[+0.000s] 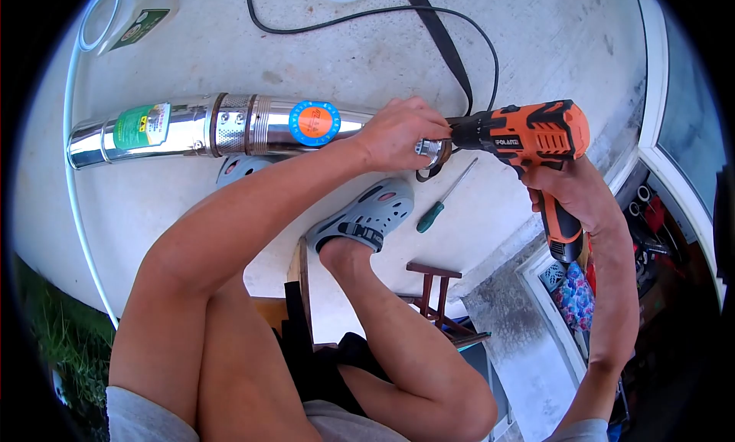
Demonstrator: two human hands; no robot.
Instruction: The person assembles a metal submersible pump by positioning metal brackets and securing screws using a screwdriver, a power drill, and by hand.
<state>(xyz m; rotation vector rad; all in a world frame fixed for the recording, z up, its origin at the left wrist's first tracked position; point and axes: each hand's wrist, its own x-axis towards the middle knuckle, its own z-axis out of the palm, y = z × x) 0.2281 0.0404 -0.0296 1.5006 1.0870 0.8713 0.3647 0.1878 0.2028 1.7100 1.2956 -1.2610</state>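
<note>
A long shiny metal cylinder (191, 128) with green and orange-blue labels lies across the floor. My left hand (402, 134) is closed around its right end, by a metal fitting (430, 149). In my right hand (563, 185) is an orange and black cordless drill (536, 134), gripped by its handle, with the chuck pointing left at the cylinder's end. The drill's tip is hidden near my left fingers. A screwdriver (448, 198) with a green handle lies on the floor below the fitting.
A black cable (367, 14) and a dark strap (438, 36) run behind the cylinder. At the upper left are a plastic container (138, 21) and a pale hose (73, 189). My grey clog (367, 212) is near the screwdriver. A brown wooden frame (440, 293) stands lower down.
</note>
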